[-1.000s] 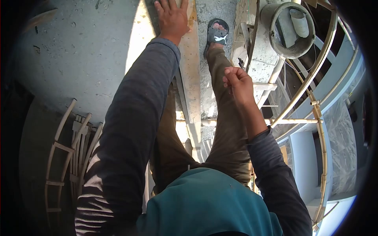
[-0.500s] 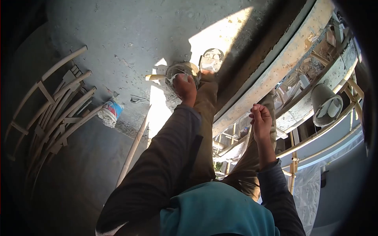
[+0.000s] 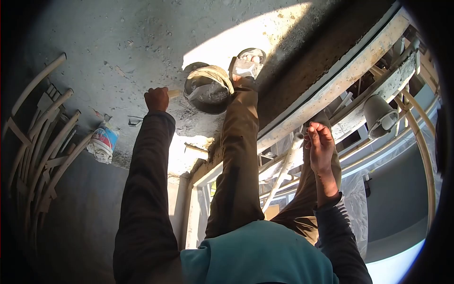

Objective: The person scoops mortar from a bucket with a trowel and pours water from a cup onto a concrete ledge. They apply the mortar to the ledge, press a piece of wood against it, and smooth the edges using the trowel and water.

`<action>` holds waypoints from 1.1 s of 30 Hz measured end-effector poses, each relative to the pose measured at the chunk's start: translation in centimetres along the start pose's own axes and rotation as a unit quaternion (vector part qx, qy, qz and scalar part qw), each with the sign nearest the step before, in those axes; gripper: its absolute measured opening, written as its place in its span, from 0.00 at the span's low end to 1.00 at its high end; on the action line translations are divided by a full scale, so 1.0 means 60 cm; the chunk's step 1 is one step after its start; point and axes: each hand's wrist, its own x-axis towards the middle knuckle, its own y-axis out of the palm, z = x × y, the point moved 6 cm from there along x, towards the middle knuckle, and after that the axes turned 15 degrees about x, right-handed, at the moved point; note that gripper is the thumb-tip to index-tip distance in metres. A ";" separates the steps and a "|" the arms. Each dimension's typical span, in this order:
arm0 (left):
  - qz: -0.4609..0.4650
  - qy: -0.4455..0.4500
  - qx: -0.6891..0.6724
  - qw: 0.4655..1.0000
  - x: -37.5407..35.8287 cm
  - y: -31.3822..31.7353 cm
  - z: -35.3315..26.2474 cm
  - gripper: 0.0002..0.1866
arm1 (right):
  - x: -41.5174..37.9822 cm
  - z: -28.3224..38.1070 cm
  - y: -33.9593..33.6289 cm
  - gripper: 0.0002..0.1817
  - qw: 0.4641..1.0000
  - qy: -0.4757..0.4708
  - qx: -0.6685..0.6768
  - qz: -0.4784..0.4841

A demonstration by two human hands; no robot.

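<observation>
Away from the bucket [image 3: 215, 108] now, my left hand [image 3: 157, 98] is gripping the handle [image 3: 174, 93] beside it, gaining control; my right hand [image 3: 320, 147] is curling loosely, seemingly empty.

The person's left hand [image 3: 156, 98] is wrapped round one end of a short pale handle [image 3: 174, 93], low over the rough grey floor [image 3: 142, 42]. Just beside it sits a round dark tub [image 3: 209, 97] with grey stuff smeared inside, near a foot in a dusty sandal [image 3: 246, 68]. The right hand [image 3: 321, 146] hangs in front of the right trouser leg [image 3: 336, 168], fingers curled toward the thumb; whether they pinch anything, I can't tell. Further right, a grey bucket [image 3: 376, 116] leans beside a curved ledge. Over on the left, a labelled pail [image 3: 102, 142] stands near curved poles [image 3: 66, 158].
</observation>
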 end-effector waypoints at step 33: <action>-0.265 0.313 -0.104 0.906 -0.174 -0.728 -0.671 0.56 | 0.024 -0.139 -0.285 0.21 0.964 0.039 0.169 -0.203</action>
